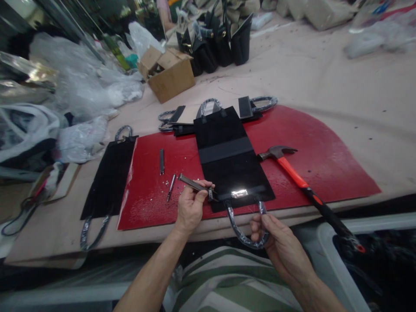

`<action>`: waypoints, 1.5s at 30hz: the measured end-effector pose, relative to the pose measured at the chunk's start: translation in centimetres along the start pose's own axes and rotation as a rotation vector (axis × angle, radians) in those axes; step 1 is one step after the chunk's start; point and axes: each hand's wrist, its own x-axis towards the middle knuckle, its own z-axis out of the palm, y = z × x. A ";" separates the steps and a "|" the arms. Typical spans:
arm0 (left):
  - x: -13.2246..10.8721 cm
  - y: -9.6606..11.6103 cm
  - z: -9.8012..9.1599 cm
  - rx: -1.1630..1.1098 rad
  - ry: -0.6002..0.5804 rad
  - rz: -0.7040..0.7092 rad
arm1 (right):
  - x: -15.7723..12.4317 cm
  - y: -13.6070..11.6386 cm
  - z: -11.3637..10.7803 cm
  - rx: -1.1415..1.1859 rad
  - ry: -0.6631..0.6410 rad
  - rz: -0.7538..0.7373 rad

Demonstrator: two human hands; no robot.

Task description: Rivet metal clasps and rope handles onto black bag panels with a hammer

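**Black panel point(232, 167) lies lengthwise ahead of you, its near handle point(242, 238) in your right hand point(282, 238)**

The panel rests on the red mat point(325, 156), its long axis running away from you, the far end leaning slightly left. A shiny metal plate point(239, 193) sits across its near end. Your right hand pinches the plastic-wrapped near handle on its right side, so the panel lies forward and a little left of that hand. Your left hand point(190, 210) is closed around a slim metal tool point(194, 183), with its fingertips by the panel's near left edge; whether they touch it, you cannot tell from here. The left hand is the nearer to the panel's body, which lies ahead and to its right.

Left of that hand, a thin rod point(171, 187) and a short metal bar point(161, 161) lie on the mat. The hammer point(289, 167) has its head just beside the panel's right edge. Another black panel with handles point(108, 177) lies at the mat's left edge, on the counter point(325, 82); a cardboard box point(172, 82) stands farther back.
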 end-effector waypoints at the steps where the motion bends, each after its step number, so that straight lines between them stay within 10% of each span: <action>1: 0.1 -0.1 0.0 -0.023 0.009 -0.014 | 0.0 0.0 0.0 0.006 -0.005 0.001; 11: -0.5 -0.2 0.0 -0.139 0.035 -0.149 | 0.3 -0.1 -0.6 0.238 -0.085 0.200; 20: -1.7 -0.1 0.0 -0.186 0.056 -0.175 | 0.4 0.3 1.4 -0.234 -0.389 0.079; 28: -1.8 -0.1 -0.1 -0.222 0.024 -0.187 | 1.0 0.6 5.2 -0.193 -0.114 0.091; 45: -2.8 1.5 0.4 -0.168 -0.004 -0.143 | 0.8 1.4 3.7 -0.151 -0.127 0.150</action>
